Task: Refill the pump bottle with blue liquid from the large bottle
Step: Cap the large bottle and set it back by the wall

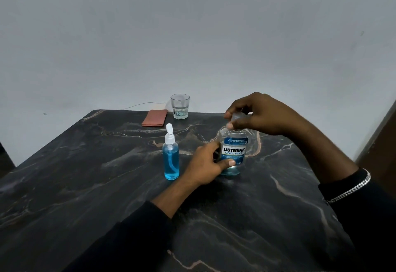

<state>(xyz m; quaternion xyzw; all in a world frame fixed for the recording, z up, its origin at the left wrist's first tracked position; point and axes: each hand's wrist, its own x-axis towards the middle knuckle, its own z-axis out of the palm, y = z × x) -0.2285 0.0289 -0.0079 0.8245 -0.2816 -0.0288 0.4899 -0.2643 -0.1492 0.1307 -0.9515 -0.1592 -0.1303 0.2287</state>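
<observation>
Only the head view is given, looking down at a dark marbled bench (85,196). Near its middle stands the large bottle (232,154), upright, with a Listerine Cool Mint label and blue liquid showing low at its base. The left hand (205,164) is wrapped around the bottle's lower body, thumb across the label, steadying it. The right hand (255,115) is curled over the top, fingertips (229,125) pinching the cap (236,118).

Just to the left of the left hand, apart from it, the pump bottle (171,160) stands upright with its white pump head (169,135) fitted; it looks largely full of blue liquid. At the far edge sit a clear glass (180,106) and a folded reddish cloth (154,118).

The step in hand appears to be uncapping the large bottle. Whether the cap has loosened cannot be told. Next, the cap must come off and be set down, and the pump head must be unscrewed before any pouring; the pump bottle's narrow neck will call for a slow, steady tilt.
</observation>
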